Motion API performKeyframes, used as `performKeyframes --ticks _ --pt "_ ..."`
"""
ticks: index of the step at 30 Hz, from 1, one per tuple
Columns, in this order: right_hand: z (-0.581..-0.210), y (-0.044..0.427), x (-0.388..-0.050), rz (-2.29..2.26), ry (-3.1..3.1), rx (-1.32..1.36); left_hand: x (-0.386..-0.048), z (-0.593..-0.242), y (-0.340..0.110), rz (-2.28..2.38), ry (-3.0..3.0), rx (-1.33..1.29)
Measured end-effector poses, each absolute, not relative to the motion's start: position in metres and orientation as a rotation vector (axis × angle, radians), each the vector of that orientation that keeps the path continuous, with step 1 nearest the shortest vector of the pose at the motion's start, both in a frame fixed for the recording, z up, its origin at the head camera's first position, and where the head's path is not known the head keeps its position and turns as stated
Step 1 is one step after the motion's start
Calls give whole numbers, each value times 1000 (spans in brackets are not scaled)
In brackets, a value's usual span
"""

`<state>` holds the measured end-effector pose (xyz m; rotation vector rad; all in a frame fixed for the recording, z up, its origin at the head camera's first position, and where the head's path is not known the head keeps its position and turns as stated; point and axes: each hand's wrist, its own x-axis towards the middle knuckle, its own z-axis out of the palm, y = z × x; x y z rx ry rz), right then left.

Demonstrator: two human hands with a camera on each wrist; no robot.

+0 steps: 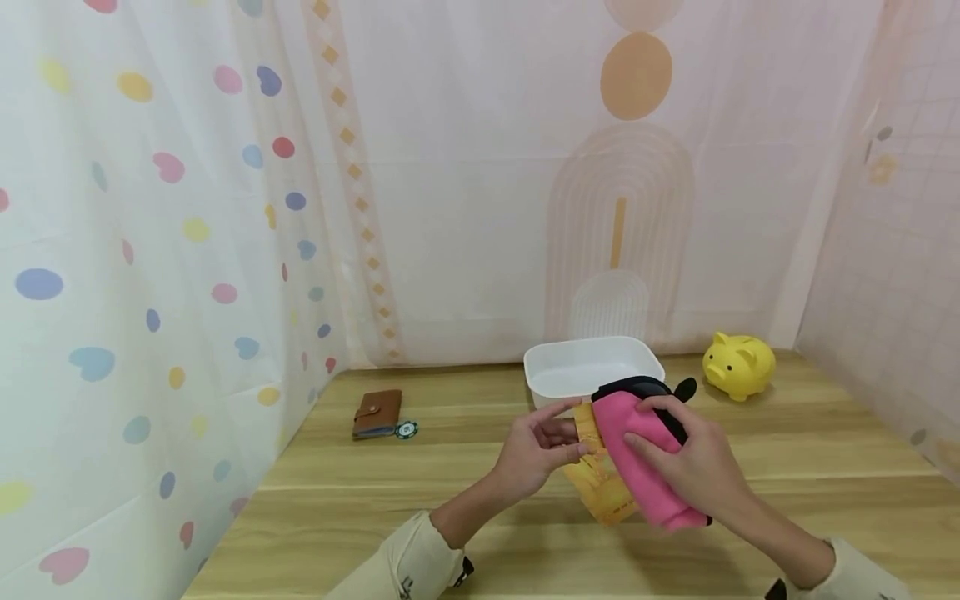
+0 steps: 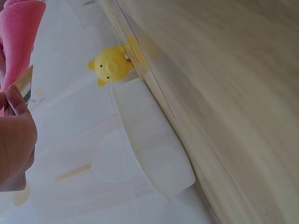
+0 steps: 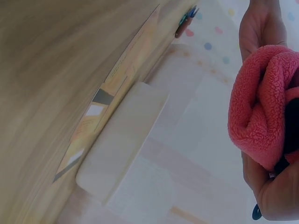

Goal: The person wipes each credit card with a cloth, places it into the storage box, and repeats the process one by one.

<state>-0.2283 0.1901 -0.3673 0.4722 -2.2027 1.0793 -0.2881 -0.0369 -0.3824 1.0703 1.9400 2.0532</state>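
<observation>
My right hand (image 1: 697, 462) grips a pink fleecy pouch (image 1: 645, 458) with black trim and a small black tab at its top, held above the table. The thumb lies on its pink front. At the pouch's left edge, my left hand (image 1: 528, 450) pinches a yellow-orange printed paper (image 1: 588, 425) between thumb and fingers. In the left wrist view, a corner of paper (image 2: 25, 86) shows beside the fingertips, below the pink cloth. A yellow printed sheet (image 3: 121, 74) with grey and white patches appears along the table in the right wrist view. The pouch's inside is hidden.
Behind the hands stands a white plastic bin (image 1: 551, 379). A yellow piggy bank (image 1: 738, 365) is at the back right. On the left lie a brown wallet (image 1: 378, 411) and a poker chip (image 1: 407, 430). Patterned curtains (image 1: 465, 208) enclose the wooden table (image 1: 315, 517).
</observation>
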Motion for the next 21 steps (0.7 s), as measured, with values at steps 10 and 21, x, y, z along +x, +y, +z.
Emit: performKeyframes --ticks 10,21 --pt "-369 203 -231 1053 -2186 432 -288 -380 -40 2025 1983 1012" --pt "-369 216 -233 1064 -2180 394 -288 -381 -44 2030 2002 1037"
